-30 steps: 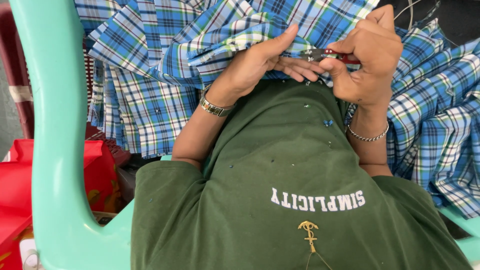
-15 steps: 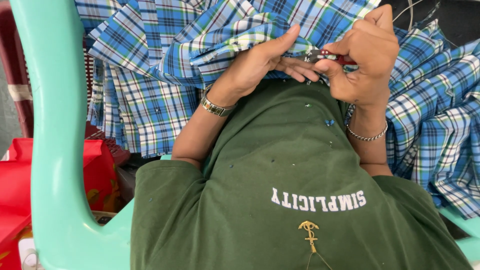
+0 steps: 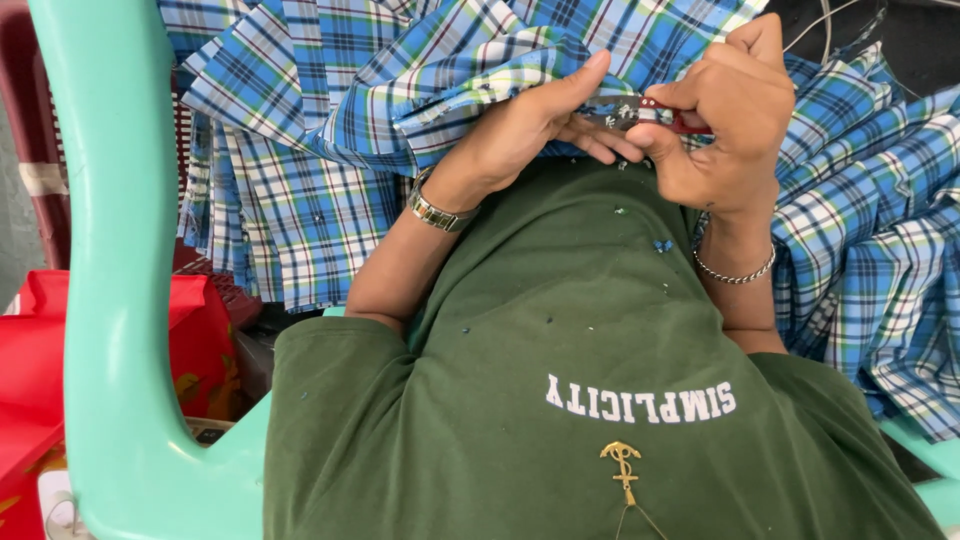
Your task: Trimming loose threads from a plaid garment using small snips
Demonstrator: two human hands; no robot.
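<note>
My left hand (image 3: 530, 125) grips a folded edge of a blue, white and green plaid garment (image 3: 400, 90) that hangs over my lap. My right hand (image 3: 725, 110) pinches a small red-handled metal cutter (image 3: 640, 110), whose tip rests against the fabric next to my left fingers. A metal watch is on my left wrist and a chain bracelet (image 3: 735, 272) on my right. Small thread bits lie on my green shirt (image 3: 560, 330).
A mint-green plastic chair arm (image 3: 120, 250) runs down the left. Red bags (image 3: 30, 350) sit below it on the left. More plaid fabric (image 3: 880, 250) piles at the right. Thin cables cross a dark surface at the top right.
The hands have barely moved; the right hand with the cutter has shifted very slightly against the fabric edge.
</note>
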